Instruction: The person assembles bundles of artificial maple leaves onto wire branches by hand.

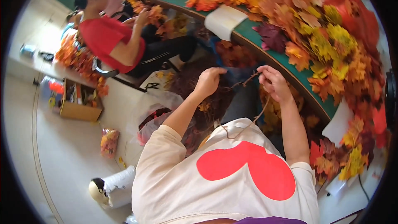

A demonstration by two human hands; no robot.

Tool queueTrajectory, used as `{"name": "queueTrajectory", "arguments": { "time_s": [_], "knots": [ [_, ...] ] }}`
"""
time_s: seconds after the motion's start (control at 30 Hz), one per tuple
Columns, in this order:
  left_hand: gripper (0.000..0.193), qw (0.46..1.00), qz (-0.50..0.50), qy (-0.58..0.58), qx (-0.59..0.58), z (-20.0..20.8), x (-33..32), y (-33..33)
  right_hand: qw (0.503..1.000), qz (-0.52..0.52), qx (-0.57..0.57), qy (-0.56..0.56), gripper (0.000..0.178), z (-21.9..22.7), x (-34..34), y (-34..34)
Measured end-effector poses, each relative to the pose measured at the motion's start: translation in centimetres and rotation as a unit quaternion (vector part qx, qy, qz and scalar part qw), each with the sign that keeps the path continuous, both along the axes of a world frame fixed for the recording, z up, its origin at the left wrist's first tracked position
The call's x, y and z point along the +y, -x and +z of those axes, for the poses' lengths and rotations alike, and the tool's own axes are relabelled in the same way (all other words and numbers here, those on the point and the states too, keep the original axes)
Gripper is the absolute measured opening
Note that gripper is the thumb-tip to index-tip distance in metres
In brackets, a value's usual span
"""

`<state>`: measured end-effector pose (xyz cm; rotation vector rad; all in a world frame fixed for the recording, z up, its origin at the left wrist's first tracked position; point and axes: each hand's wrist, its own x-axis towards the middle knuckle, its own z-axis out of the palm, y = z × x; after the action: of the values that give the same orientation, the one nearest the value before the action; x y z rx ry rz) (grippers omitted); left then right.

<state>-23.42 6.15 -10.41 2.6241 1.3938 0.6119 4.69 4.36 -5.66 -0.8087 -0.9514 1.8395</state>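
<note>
A thin brown vine (244, 81) stretches between both hands, above the lap, near the green table (265, 49). The left hand (208, 81) and the right hand (273, 84) both pinch it with closed fingers. Pulled too hard, it may snap, or catch the artificial autumn leaves (323, 37) at the right.

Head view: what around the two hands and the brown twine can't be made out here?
- Left hand: fist closed on the brown twine; fingertips curled under, hidden.
- Right hand: pinches the twine; its palm side faces away.
- Twine's lower end: lost against the cream shirt.
- Person's lap: dark and blurred below the hands.
- Leaf pile on the green table: cut off by the fisheye rim.
</note>
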Motion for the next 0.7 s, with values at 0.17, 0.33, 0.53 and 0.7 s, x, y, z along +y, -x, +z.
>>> {"name": "queueTrajectory", "arguments": {
  "time_s": [0.17, 0.33, 0.53, 0.7],
  "knots": [
    [0.020, 0.763, 0.058, 0.574, -0.292, -4.7, 0.9, -7.8, 0.999, -0.010, 0.046, 0.020, 0.017, -0.3, -1.0, -0.2],
    [0.033, 0.556, 0.244, 0.642, -0.468, -15.3, 0.3, -6.5, 0.995, 0.026, -0.096, -0.002, 0.017, 3.9, -5.2, 0.5],
    [0.033, -0.048, 0.368, 0.401, -0.837, -18.2, 2.4, -1.2, 0.916, 0.076, -0.353, -0.178, 0.018, 5.8, -9.0, -0.9],
    [0.022, -0.035, 0.428, 0.339, -0.837, -15.3, 2.6, 5.4, 0.928, 0.037, -0.355, -0.107, 0.017, 8.0, -10.3, -2.2]
  ]
}}
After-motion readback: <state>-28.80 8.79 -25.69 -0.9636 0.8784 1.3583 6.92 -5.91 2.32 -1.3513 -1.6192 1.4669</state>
